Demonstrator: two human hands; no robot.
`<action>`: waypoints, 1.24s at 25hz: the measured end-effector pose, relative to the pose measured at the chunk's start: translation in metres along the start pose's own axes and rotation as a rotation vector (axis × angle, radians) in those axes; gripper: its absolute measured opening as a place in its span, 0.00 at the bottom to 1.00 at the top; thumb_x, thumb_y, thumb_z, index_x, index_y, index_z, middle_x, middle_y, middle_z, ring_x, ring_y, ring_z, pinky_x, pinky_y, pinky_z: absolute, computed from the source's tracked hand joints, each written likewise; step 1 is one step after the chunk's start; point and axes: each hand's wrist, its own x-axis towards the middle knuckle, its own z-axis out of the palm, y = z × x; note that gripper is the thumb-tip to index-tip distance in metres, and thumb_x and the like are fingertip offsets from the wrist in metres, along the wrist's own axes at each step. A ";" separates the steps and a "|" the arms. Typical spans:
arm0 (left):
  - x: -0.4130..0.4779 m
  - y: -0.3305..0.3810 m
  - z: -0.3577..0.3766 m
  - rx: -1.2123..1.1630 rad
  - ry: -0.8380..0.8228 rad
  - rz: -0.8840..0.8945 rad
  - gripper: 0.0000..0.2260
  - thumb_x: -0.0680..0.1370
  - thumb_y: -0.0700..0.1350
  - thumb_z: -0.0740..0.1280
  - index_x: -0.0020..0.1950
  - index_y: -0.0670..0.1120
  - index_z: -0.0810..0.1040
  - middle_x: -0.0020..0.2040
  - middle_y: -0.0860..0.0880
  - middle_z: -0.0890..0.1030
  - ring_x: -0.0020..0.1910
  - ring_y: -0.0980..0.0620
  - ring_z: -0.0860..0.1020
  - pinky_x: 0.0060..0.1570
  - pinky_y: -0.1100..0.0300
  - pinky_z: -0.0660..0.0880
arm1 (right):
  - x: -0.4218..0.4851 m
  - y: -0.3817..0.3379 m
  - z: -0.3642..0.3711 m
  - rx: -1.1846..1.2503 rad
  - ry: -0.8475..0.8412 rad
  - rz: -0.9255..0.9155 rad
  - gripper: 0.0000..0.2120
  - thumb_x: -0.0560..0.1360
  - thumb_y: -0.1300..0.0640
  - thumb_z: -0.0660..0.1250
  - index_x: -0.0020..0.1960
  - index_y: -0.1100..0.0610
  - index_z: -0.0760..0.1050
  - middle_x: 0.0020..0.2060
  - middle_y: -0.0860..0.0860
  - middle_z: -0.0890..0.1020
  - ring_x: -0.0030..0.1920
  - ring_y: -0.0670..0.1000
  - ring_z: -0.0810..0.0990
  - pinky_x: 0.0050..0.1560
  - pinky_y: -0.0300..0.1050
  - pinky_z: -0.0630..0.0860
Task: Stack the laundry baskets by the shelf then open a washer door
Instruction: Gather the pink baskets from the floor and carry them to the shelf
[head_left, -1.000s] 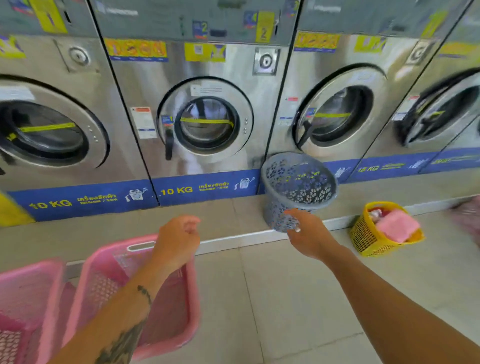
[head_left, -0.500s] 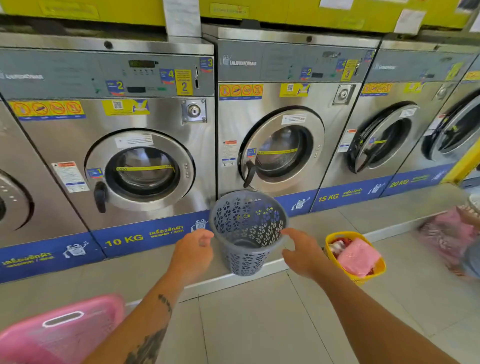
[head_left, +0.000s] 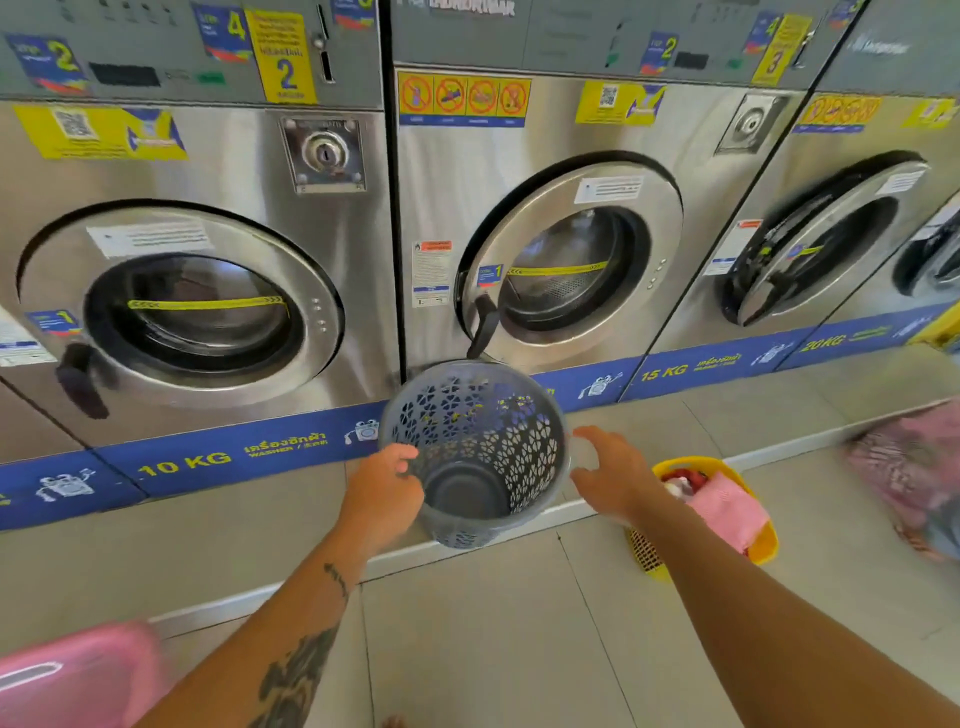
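Note:
A round grey perforated laundry basket (head_left: 498, 431) stands empty on the raised step in front of the washers. My left hand (head_left: 384, 488) curls its fingers over the basket's left rim. My right hand (head_left: 613, 473) hovers by the right rim with fingers spread, a small gap from it. Directly behind the basket is a steel washer door (head_left: 571, 265), closed, with a black handle (head_left: 483, 325). Another closed washer door (head_left: 192, 312) is to the left. A pink basket (head_left: 72, 675) shows blurred at the bottom left corner.
A yellow basket (head_left: 763, 545) with pink cloth sits on the tiled floor right of my right arm. A pink-patterned bundle (head_left: 914, 467) lies at the far right. A third washer door (head_left: 826, 239) farther right looks ajar. The step's edge runs across the floor.
My view has moved closer and lower toward the grey basket. My left hand has reached its left rim and closed on it; my right hand has come up beside the right rim.

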 end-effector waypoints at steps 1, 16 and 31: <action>0.013 0.001 0.007 0.023 0.015 -0.010 0.21 0.74 0.38 0.61 0.66 0.49 0.73 0.58 0.48 0.78 0.49 0.53 0.76 0.46 0.61 0.71 | 0.017 0.006 0.001 -0.005 -0.010 0.004 0.27 0.73 0.58 0.65 0.72 0.54 0.67 0.65 0.59 0.73 0.67 0.59 0.70 0.65 0.47 0.66; 0.173 -0.113 0.154 0.442 0.318 -0.412 0.32 0.73 0.47 0.66 0.76 0.50 0.60 0.77 0.41 0.56 0.71 0.35 0.60 0.67 0.41 0.63 | 0.281 0.147 0.134 -0.110 0.016 -0.113 0.28 0.73 0.60 0.64 0.72 0.51 0.64 0.69 0.63 0.66 0.61 0.70 0.72 0.62 0.61 0.71; 0.084 -0.183 0.138 0.308 0.601 -0.275 0.23 0.71 0.38 0.67 0.65 0.46 0.78 0.70 0.44 0.74 0.60 0.41 0.78 0.61 0.48 0.76 | 0.222 0.139 0.183 0.038 0.100 -0.151 0.27 0.74 0.68 0.58 0.71 0.55 0.68 0.63 0.60 0.73 0.59 0.63 0.75 0.56 0.54 0.73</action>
